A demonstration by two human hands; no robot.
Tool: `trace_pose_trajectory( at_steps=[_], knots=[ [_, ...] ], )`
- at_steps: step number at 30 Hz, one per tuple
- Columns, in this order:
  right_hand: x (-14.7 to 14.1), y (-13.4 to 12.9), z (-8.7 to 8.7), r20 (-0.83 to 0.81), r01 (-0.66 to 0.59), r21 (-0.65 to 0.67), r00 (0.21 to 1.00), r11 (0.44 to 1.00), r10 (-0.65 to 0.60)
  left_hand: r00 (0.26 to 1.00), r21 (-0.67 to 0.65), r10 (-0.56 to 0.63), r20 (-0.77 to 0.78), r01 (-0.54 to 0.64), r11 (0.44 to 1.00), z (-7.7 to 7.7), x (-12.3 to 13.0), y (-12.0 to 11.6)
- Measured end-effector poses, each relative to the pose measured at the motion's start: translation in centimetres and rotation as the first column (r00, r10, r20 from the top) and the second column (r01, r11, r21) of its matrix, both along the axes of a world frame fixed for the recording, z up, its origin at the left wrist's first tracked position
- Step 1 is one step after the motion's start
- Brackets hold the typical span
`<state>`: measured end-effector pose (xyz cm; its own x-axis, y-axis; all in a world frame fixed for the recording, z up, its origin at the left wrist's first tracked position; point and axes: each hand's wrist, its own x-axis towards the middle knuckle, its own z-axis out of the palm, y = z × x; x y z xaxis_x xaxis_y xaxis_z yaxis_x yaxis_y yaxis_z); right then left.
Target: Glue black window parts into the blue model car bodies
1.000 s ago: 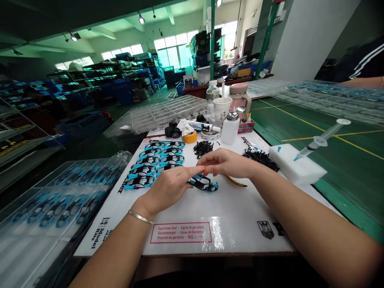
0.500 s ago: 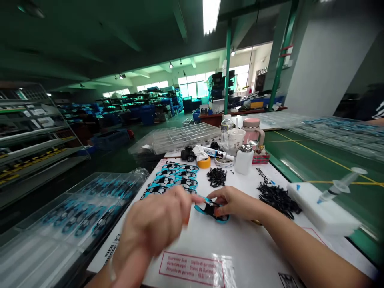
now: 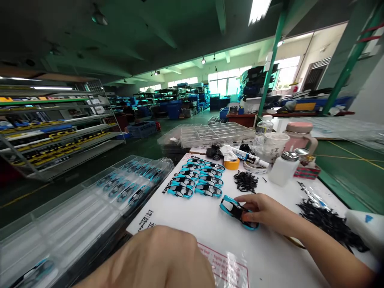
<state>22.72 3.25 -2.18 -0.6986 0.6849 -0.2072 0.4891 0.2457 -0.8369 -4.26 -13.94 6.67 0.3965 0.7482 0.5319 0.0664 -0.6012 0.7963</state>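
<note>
My right hand (image 3: 255,210) has its fingers closed on a blue-and-black car-shaped part (image 3: 232,209) on the white table top. Large and blurred, my left hand (image 3: 168,260) is raised at the bottom centre, back toward the camera, its fingers hidden. Beyond them, several similar blue parts (image 3: 209,181) lie in two columns. A pile of small black pieces (image 3: 246,181) sits behind my right hand, and a bigger black pile (image 3: 330,222) lies to the right of my forearm.
A clear tray (image 3: 90,216) with more blue parts is on the left. At the back stand an orange tape roll (image 3: 231,164), glue tube (image 3: 250,157), white bottle (image 3: 283,170), plastic cup (image 3: 274,146) and pink jug (image 3: 297,138). A white foam block (image 3: 364,228) is at the right edge.
The view has turned left. My left hand has moved away from the blue part, down and closer to the camera. My right hand remains on the part.
</note>
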Motion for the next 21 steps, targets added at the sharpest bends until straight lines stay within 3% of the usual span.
trace_pose_trajectory(
  at_steps=[3,9,13,19,21],
  knots=[
    [0.1,0.1,-0.1,-0.006,0.011,0.003,1.0,1.0,-0.011,0.99,-0.003,-0.122,0.069,0.123,0.992,-0.3,0.5,0.9],
    [0.0,0.0,0.0,-0.023,0.009,-0.047,1.0,0.999,-0.01,0.966,-0.018,-0.229,0.124,0.233,0.972,0.1,1.1,-0.9],
    [0.0,0.0,0.1,-0.035,0.008,-0.049,0.999,0.999,-0.01,0.966,-0.021,-0.219,0.134,0.224,0.974,0.2,1.4,-0.3],
    [0.0,-0.1,0.2,-0.037,-0.014,-0.034,0.999,0.999,0.013,0.988,-0.139,-0.068,0.141,0.088,0.986,0.6,2.8,0.6],
    [0.0,-0.1,0.3,-0.046,-0.015,-0.038,0.999,0.999,0.013,0.974,-0.128,-0.115,0.198,0.142,0.982,1.1,3.7,1.3]
  ],
)
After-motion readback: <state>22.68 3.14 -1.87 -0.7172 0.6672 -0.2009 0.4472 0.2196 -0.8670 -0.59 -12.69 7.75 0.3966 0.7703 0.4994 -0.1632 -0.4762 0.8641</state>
